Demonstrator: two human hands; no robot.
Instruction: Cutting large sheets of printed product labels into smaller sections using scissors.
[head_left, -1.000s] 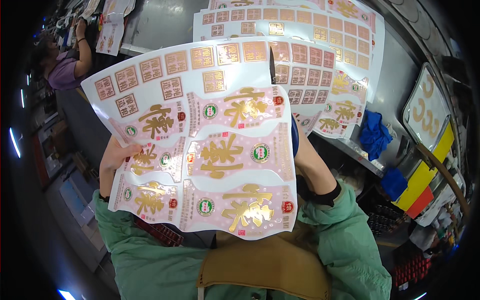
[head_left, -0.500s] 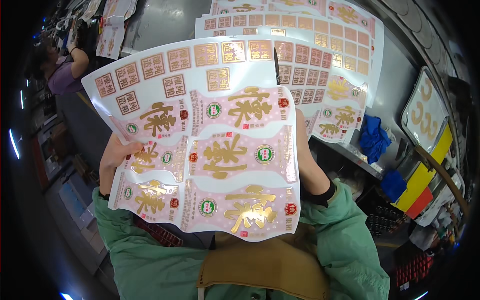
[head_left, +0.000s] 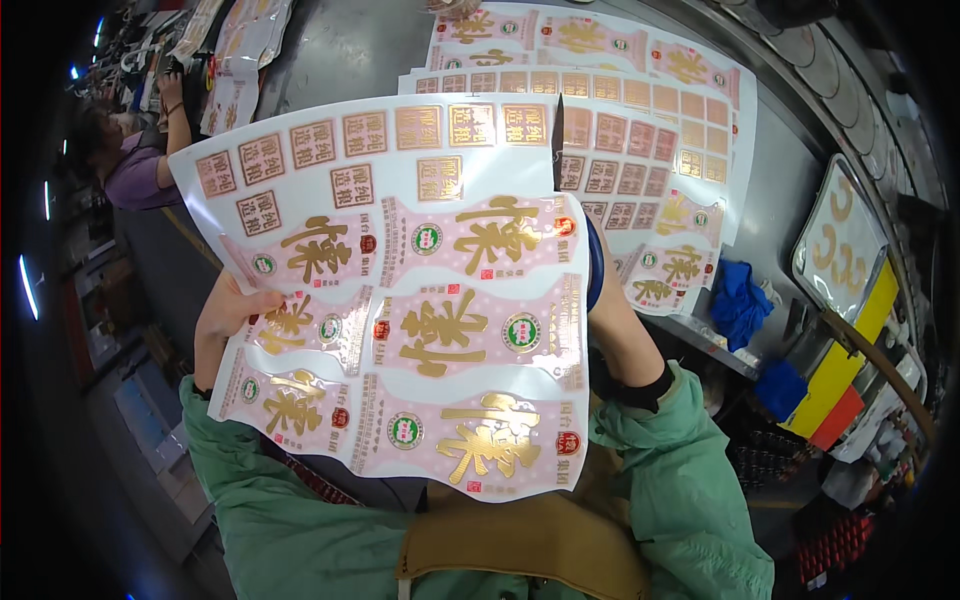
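Note:
In front of me I hold up a white printed label sheet [head_left: 420,210], with pink label panels, gold lettering and small square gold stamps along the top. My left hand [head_left: 238,305] grips its left edge, thumb on the front and fingers behind. At the right edge, my right hand [head_left: 608,300] is mostly hidden behind the sheet. Scissors [head_left: 558,150] with a dark blade and a blue handle are in that hand. The blade points away from me, upright along a straight cut edge in the upper right of the sheet.
Beyond, more printed sheets [head_left: 690,90] lie stacked on a metal table [head_left: 340,50]. To the right are a crumpled blue cloth [head_left: 740,300], a clear-fronted panel [head_left: 840,235] and a yellow board [head_left: 840,350]. A person in a purple top [head_left: 145,180] works at the far left.
The sheet has moved slightly down in view. More of the scissors shows: the blue handle now appears beside the sheet's right edge. My left hand keeps its grip.

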